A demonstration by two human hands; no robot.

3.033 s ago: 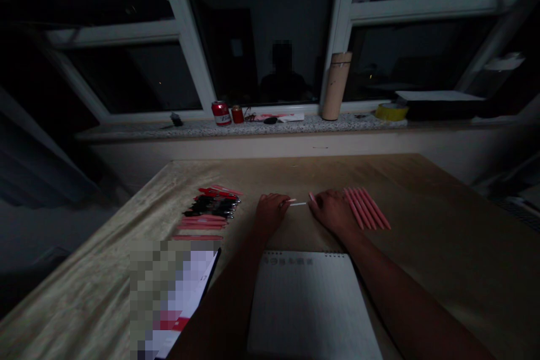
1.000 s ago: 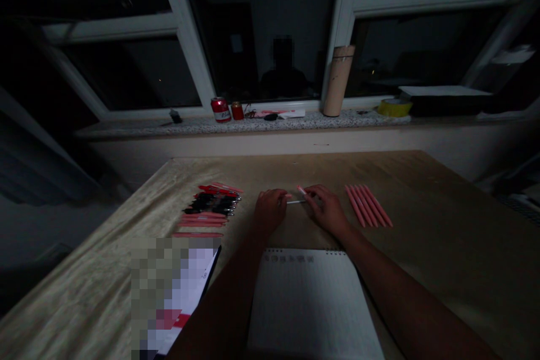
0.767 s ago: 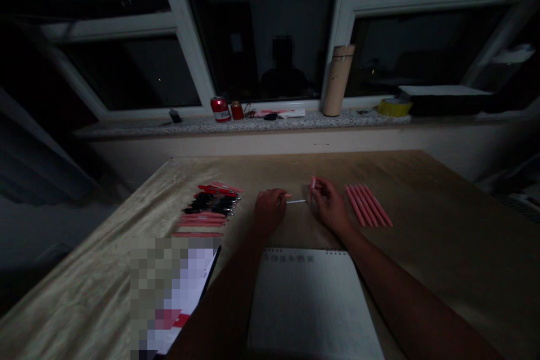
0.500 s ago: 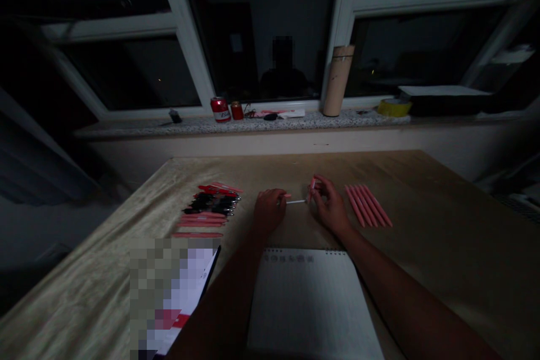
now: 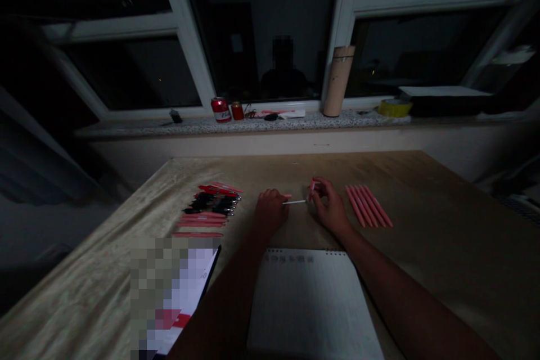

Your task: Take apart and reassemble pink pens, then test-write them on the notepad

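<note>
The left hand (image 5: 271,209) pinches a thin white stick (image 5: 294,202); the right hand (image 5: 329,203) grips a pink pen piece (image 5: 313,184), pink pens (image 5: 366,206) just right of it.

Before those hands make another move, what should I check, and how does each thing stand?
1. Left hand holds a short pink piece: ok, its end sticks out past the fingers.
2. Right hand holds a second pink piece: ok, raised at the fingertips.
3. Thin white rod joined to either piece: cannot tell, too small and dark.
4. Right hand clear of the row of pink pens: ok, a gap shows.
5. Black pens neatly separated: not ok, bunched together.
</note>
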